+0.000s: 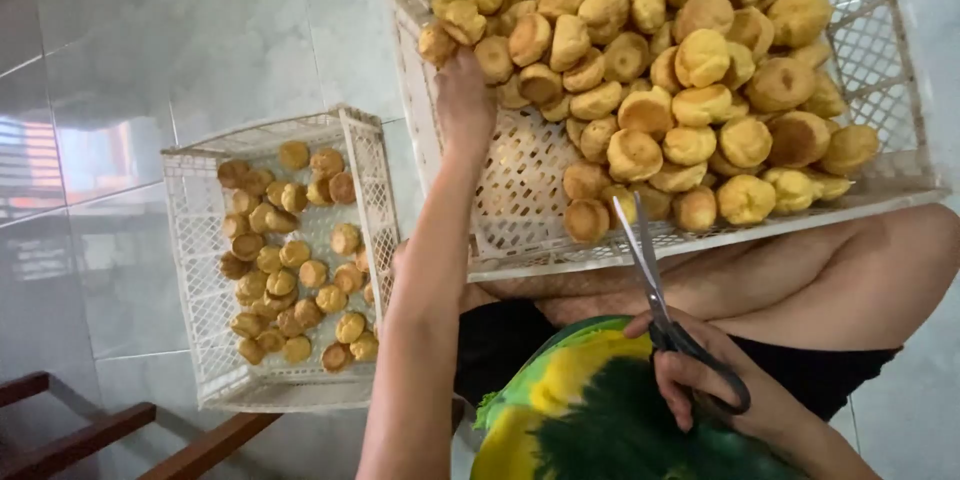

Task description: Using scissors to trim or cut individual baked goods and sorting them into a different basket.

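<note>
Nearest the camera, a pair of scissors (665, 315) was gripped in the right hand (715, 380), fingers closed through the dark handles, the blades slightly parted and pointed up toward the big white crate (900, 90). That crate was rested across the bare knees and was heaped with golden puff pastries (690, 70), mostly on its far and right side, with bare lattice floor left near the body. Further out, the left hand (465, 100) was stretched to the near edge of the heap, its fingers curled down among the buns; whether one was already pinched could not be told, since the fingertips were hidden. To the left, on the tiled floor (150, 60), a smaller white crate (200, 340) was set, with a loose single layer of similar puffs (290, 260) in it. The step in hand was judged to be the picking of a fresh bun. Next, a sure grasp would be called for, and the bun would need to be brought to the blades.
</note>
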